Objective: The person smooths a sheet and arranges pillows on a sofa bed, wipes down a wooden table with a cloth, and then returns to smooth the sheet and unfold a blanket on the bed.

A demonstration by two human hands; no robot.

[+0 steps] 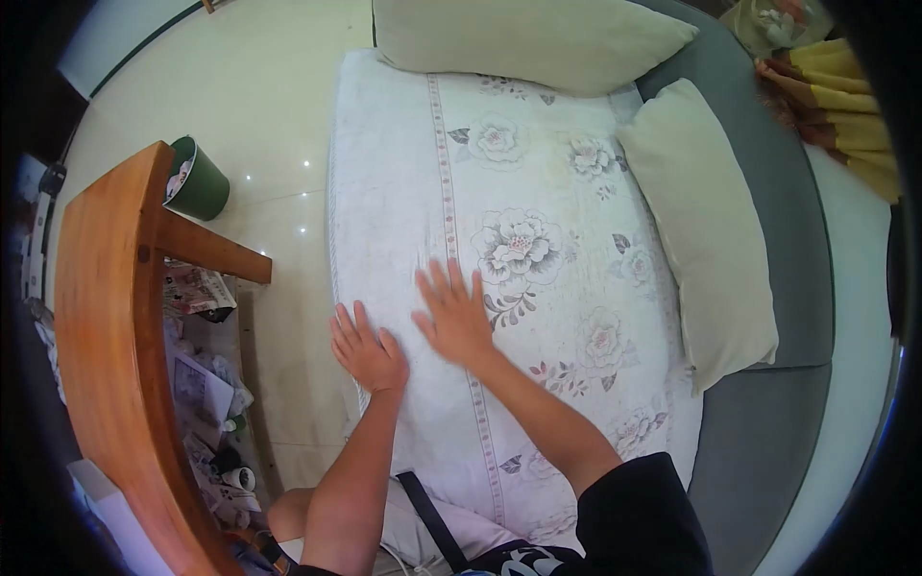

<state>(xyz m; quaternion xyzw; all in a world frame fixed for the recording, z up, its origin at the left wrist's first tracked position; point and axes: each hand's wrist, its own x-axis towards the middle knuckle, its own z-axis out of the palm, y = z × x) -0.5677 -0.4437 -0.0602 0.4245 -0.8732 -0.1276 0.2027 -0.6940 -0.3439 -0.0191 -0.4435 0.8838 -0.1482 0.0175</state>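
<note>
A white sofa cover [394, 192] with printed grey and pink flowers lies over the seat of a grey sofa. Flat on its left edge rests my left hand [370, 355], fingers stretched out and thumb apart. My right hand [451, 315] lies a little farther in, over the cover's patterned stripe, with its fingers spread. Neither hand holds anything. Faint creases show in the cloth just beyond the right fingertips. A large printed flower is right of that hand.
Pale cushions lean at the far end [528, 38] and along the right backrest [711, 230]. To the left stands a wooden table [115, 317] with papers and other clutter beneath it. A green bin [204, 184] sits on the tiled floor. Yellow-brown cloth [831, 101] hangs at upper right.
</note>
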